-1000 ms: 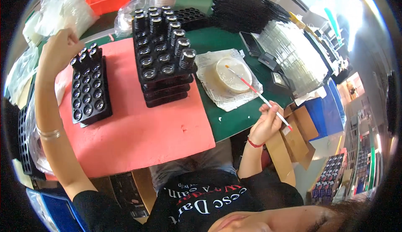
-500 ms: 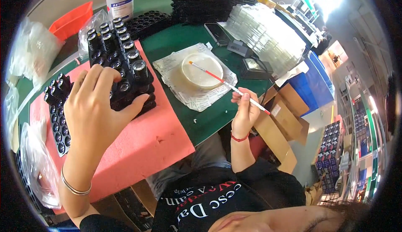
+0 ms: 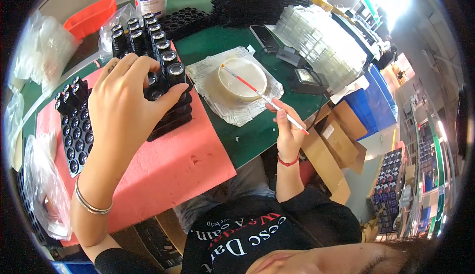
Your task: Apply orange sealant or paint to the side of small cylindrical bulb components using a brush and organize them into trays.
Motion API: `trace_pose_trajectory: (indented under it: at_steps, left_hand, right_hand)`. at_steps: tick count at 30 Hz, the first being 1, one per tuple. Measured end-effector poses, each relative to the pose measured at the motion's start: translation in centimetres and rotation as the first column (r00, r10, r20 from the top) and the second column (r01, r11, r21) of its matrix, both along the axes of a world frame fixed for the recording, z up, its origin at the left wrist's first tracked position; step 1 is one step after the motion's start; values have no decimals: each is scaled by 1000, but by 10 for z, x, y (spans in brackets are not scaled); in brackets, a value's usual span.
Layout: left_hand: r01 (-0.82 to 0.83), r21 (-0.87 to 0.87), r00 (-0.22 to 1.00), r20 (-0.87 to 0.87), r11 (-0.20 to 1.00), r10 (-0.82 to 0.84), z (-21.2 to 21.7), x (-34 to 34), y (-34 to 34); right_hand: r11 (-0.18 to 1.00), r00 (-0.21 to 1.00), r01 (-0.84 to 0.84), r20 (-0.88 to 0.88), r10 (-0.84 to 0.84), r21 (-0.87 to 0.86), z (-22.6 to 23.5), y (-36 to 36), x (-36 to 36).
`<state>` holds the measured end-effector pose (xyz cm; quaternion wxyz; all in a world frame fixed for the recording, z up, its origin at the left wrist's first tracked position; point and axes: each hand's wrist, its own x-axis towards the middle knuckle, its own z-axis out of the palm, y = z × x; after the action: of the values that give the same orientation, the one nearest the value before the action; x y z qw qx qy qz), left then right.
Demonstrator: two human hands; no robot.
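Brush (image 3: pixel 246 83) is being grasped between thumb and fingers of the right hand (image 3: pixel 288 125), near its rear end, probably so that its tip is reaching over the round dish (image 3: pixel 236 96). Paper sheets (image 3: pixel 202 72) are lying under the dish, perhaps for protecting the green table (image 3: pixel 255 140). The left hand (image 3: pixel 118 93) is arching palm-down over the stacked black trays (image 3: pixel 179 115), thumb spreading away; whether its curved fingers are gripping any black cylinder (image 3: pixel 175 72), one cannot tell.

From my feed: black tray stack (image 3: pixel 174 120), left, partly hidden from me. Black cylinders (image 3: pixel 175 72) stand upright in its top, shiny-ended, along far end and right edge. Brush (image 3: pixel 247 84) to the right: slim, red-and-white, slanted, orange-brown tip far-left.
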<state>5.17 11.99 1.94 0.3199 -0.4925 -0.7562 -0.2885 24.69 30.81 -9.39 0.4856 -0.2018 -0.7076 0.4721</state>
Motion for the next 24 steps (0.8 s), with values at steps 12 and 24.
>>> trace_pose_trajectory:
  at_steps: [12, 24]
  left_hand:
    - [61, 27, 977, 201, 998, -66, -1, 5, 1]
    - [600, 136, 369, 827, 789, -423, -76, 52, 3]
  right_hand:
    - [997, 995, 74, -74, -74, 0, -3, 3, -3]
    - [959, 939, 278, -223, -260, 54, -7, 20, 14]
